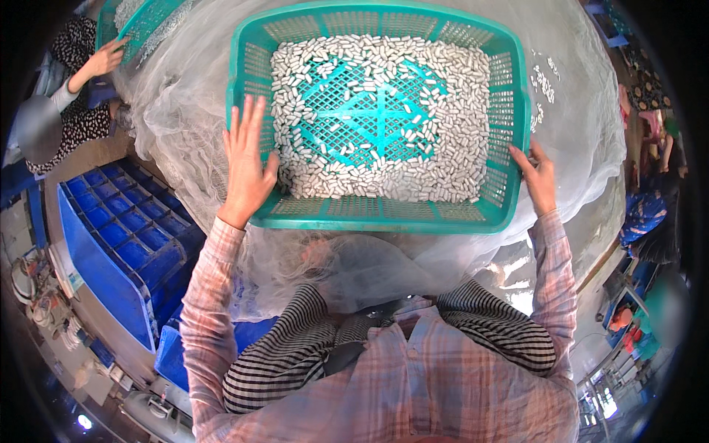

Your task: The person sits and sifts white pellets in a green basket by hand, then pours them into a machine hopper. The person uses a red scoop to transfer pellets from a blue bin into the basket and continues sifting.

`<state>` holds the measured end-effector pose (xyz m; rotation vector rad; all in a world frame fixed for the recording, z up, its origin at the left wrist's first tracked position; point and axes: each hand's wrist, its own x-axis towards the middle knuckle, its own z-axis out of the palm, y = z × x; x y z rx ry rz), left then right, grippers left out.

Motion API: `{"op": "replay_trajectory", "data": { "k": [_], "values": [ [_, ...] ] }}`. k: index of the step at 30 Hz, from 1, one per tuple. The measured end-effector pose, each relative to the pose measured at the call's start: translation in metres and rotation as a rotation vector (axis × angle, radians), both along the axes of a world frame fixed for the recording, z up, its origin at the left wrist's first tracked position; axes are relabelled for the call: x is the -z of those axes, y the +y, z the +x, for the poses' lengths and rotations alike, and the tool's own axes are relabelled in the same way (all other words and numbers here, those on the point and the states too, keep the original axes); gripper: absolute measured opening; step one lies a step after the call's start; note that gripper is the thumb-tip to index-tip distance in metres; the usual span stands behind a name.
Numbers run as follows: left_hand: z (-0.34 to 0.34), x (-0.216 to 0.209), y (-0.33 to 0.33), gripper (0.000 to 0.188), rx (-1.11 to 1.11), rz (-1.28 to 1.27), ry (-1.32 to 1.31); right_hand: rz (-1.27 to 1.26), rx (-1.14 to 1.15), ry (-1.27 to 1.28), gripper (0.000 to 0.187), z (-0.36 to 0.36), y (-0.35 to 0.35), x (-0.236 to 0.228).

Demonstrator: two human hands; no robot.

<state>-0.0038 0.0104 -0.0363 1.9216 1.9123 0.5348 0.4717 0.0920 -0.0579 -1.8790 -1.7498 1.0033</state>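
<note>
A teal plastic basket (384,214) with a lattice floor sits before me, holding several small white oblong cocoon-like pieces (458,111) spread around a bare middle. My left hand (247,162) lies flat against the basket's left wall, fingers spread upward. My right hand (538,177) grips the basket's right rim near its front corner. The basket rests on a heap of fine white netting (185,96).
A blue compartmented crate (125,229) stands at my lower left. Another person's hand (107,57) touches a second teal basket (144,22) at the top left. A few white pieces (545,83) lie on the netting to the right. People sit at the far right.
</note>
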Motion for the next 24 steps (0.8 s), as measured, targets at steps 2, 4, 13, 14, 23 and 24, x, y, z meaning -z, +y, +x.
{"op": "replay_trajectory", "data": {
  "k": [2,4,13,14,23,24],
  "values": [
    [-0.012,0.009,-0.005,0.085,0.078,-0.071,0.158,0.151,-0.051,0.139,0.046,-0.011,-0.013,0.01],
    [-0.002,0.01,0.001,0.081,0.147,-0.146,0.393,0.039,0.023,0.178,0.046,-0.007,-0.007,0.021],
    [0.015,0.049,-0.025,0.085,0.024,-0.598,-0.029,0.263,0.022,0.367,0.067,-0.072,0.025,-0.128],
    [0.033,0.056,-0.027,0.089,-0.007,-0.657,-0.206,0.304,0.02,0.389,0.068,-0.058,0.018,-0.127],
    [0.202,0.073,0.06,0.085,0.047,0.071,-0.031,0.204,0.107,0.429,0.064,-0.037,0.018,-0.105],
    [0.221,0.071,0.07,0.082,0.162,0.166,0.017,0.205,0.109,0.405,0.064,-0.036,0.017,-0.102]
  ]
}}
